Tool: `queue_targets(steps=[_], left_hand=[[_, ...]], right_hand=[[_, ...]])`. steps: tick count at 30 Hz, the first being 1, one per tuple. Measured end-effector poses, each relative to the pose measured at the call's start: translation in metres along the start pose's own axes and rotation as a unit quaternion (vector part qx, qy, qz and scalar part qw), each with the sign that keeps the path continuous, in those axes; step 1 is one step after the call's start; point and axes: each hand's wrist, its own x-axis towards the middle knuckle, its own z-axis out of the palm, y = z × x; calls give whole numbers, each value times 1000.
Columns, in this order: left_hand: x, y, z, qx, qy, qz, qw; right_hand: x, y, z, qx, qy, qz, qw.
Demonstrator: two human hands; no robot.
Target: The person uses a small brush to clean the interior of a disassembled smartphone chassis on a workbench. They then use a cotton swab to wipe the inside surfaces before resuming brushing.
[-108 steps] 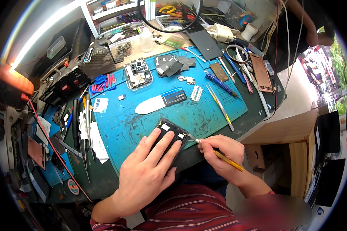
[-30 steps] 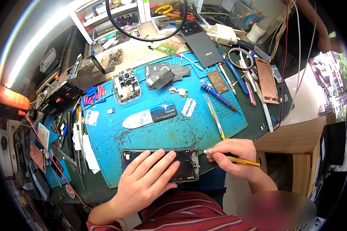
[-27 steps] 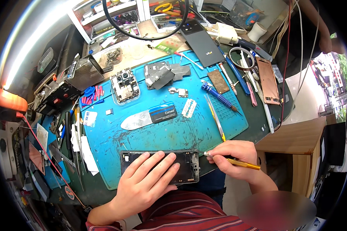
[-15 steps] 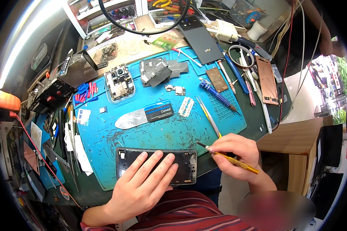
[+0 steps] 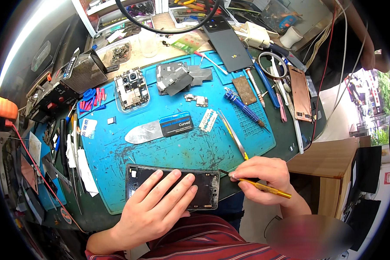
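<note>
A black phone frame (image 5: pixel 207 190) lies at the near edge of the blue repair mat (image 5: pixel 160 151). My left hand (image 5: pixel 158 201) rests flat across it, fingers stretched out and holding it down. In my right hand (image 5: pixel 266 180) is a craft knife (image 5: pixel 271 189) with a yellow handle, gripped like a pen. Its dark tip is close to the frame's upper right corner; whether it touches, I cannot tell. Just beyond that hand lie tweezers (image 5: pixel 234 136) with yellow grips. Farther up are a flat metal pry blade (image 5: pixel 145 133) and a razor blade (image 5: pixel 208 120).
Beyond stand a tray with a phone circuit board (image 5: pixel 132 91), dark shield parts (image 5: pixel 173 78) and a small board (image 5: pixel 196 100). A blue screwdriver (image 5: pixel 246 110) and a dark phone back (image 5: pixel 229 45) lie right. A black cable loop (image 5: pixel 169 31) hangs overhead. Another person's arm (image 5: pixel 364 39) shows far right.
The knife tip has moved slightly left and down, closer to the phone frame's corner. My left hand stays on the frame. The whole view has shifted a little.
</note>
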Motion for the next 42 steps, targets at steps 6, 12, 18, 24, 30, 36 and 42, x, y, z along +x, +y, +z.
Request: queue_targets(steps=[6, 12, 18, 24, 30, 36, 42], left_hand=[[0, 0, 0, -3, 1, 0, 1000], [0, 0, 1, -1, 3, 0, 1000], [0, -1, 1, 1, 7, 2, 1000], [0, 0, 1, -1, 7, 0, 1000], [1, 0, 0, -7, 8, -1, 1000], [0, 1, -2, 11, -5, -1, 1000], [0, 1, -1, 13, 4, 4, 1000]], right_hand=[[1, 0, 0, -8, -10, -4, 1000], [1, -1, -1, -22, -13, 2, 1000], [5, -8, -3, -44, -30, 4, 999], [9, -4, -1, -23, -30, 6, 999], [12, -1, -4, 4, -52, 10, 999], [12, -5, -12, -21, -28, -32, 999], [27, 14, -39, -421, -9, -121, 899]])
